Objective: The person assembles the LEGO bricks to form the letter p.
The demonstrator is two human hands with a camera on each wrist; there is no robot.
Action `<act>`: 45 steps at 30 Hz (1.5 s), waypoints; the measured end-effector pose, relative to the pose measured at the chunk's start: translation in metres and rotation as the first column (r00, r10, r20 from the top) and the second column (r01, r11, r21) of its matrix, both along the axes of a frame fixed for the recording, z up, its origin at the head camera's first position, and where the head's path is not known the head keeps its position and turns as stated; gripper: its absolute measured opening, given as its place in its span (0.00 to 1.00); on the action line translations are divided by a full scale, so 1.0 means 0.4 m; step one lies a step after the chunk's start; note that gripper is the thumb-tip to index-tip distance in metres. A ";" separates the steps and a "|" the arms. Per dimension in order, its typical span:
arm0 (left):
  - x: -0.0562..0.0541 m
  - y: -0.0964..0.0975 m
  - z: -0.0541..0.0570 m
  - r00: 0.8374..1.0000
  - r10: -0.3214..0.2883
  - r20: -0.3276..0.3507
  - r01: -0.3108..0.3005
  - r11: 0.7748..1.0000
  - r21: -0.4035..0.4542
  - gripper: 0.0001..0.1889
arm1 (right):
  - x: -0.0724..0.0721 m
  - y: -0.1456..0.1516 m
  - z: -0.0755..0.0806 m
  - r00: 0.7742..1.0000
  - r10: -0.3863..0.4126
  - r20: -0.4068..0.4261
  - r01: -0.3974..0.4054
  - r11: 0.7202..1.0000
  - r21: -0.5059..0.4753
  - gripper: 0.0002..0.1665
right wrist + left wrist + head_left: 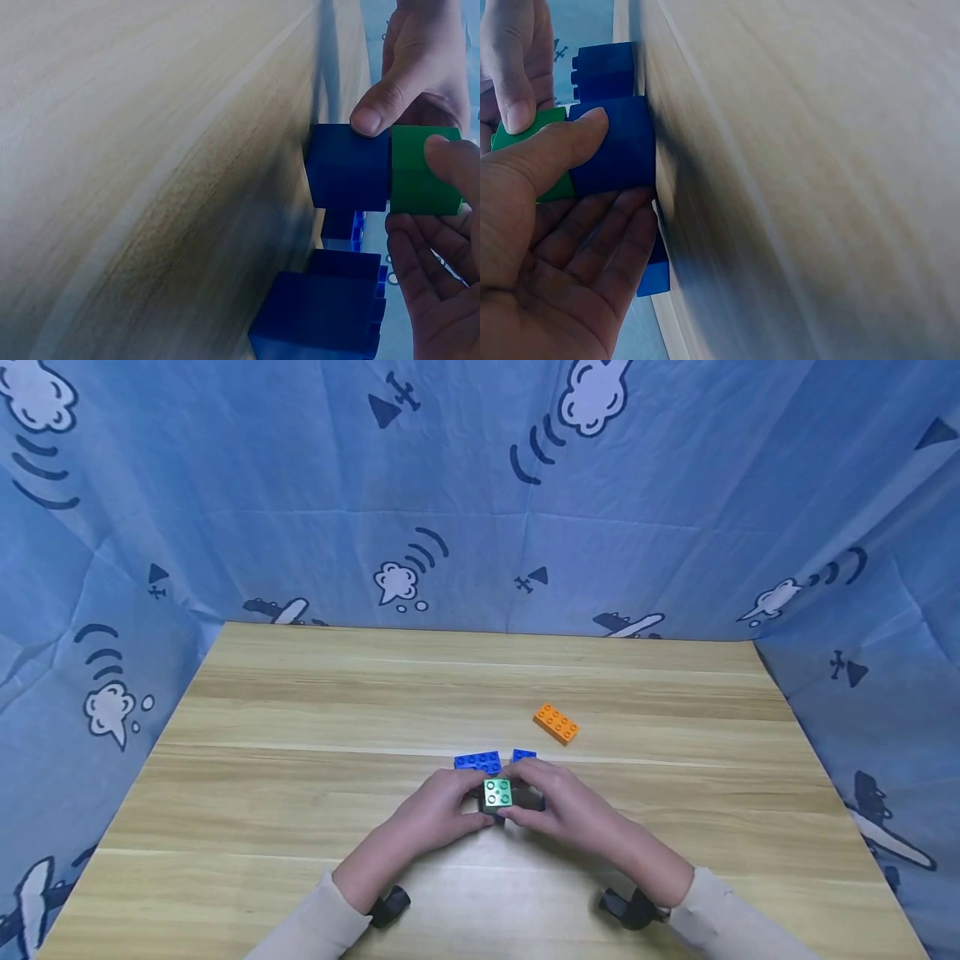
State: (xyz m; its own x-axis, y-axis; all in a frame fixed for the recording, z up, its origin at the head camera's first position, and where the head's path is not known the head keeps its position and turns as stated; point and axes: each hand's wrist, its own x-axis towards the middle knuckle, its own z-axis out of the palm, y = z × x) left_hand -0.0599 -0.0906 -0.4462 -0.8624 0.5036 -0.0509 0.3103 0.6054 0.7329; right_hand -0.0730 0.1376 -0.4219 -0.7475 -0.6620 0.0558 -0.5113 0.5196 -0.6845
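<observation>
A green building brick [497, 793] with studs on top sits on a blue building brick [619, 161] standing on the table; a thin gap shows between the two in the right wrist view. My left hand [442, 810] holds the blue brick, its thumb on the side wall. From the other side, my right hand [558, 797] pinches the green brick [426, 172] between thumb and fingers. Beneath the right hand, a dark brick [531, 800] is partly covered in the head view.
Just beyond the hands lie a blue eight-stud-type brick [477, 762] and another blue brick [524, 754], partly hidden by the right hand. Farther back on the wooden table [337, 693] is an orange brick [557, 723]. A blue patterned cloth [465, 460] hangs around the table.
</observation>
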 end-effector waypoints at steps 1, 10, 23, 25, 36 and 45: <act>0.000 0.000 0.000 1.000 0.001 0.002 -0.001 1.000 -0.002 0.14 | 0.000 0.000 0.000 1.000 -0.002 0.004 0.002 1.000 0.002 0.21; 0.001 0.000 0.001 1.000 0.010 0.020 -0.010 1.000 -0.006 0.14 | -0.001 0.002 0.000 1.000 -0.017 0.024 0.016 1.000 0.017 0.22; 0.002 -0.001 -0.002 1.000 0.012 -0.005 -0.012 1.000 -0.008 0.13 | -0.003 0.003 -0.007 1.000 -0.010 0.011 0.010 1.000 0.000 0.22; 0.002 -0.001 -0.002 1.000 0.011 -0.008 -0.011 1.000 -0.005 0.13 | -0.003 0.003 -0.007 1.000 -0.011 0.015 0.011 1.000 0.000 0.22; 0.002 0.003 -0.002 1.000 0.015 -0.027 -0.015 1.000 -0.016 0.14 | -0.006 0.004 -0.008 0.999 -0.001 0.033 0.002 1.000 -0.005 0.22; 0.002 0.003 -0.001 1.000 0.017 -0.024 -0.017 1.000 -0.021 0.15 | -0.006 0.002 -0.007 0.999 0.000 0.035 0.000 1.000 0.001 0.21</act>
State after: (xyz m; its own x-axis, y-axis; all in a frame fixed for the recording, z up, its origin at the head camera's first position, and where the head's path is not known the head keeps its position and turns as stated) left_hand -0.0592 -0.0895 -0.4466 -0.8719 0.4880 -0.0409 0.3169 0.6258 0.7127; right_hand -0.0752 0.1385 -0.4249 -0.7489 -0.6621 0.0295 -0.4873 0.5200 -0.7015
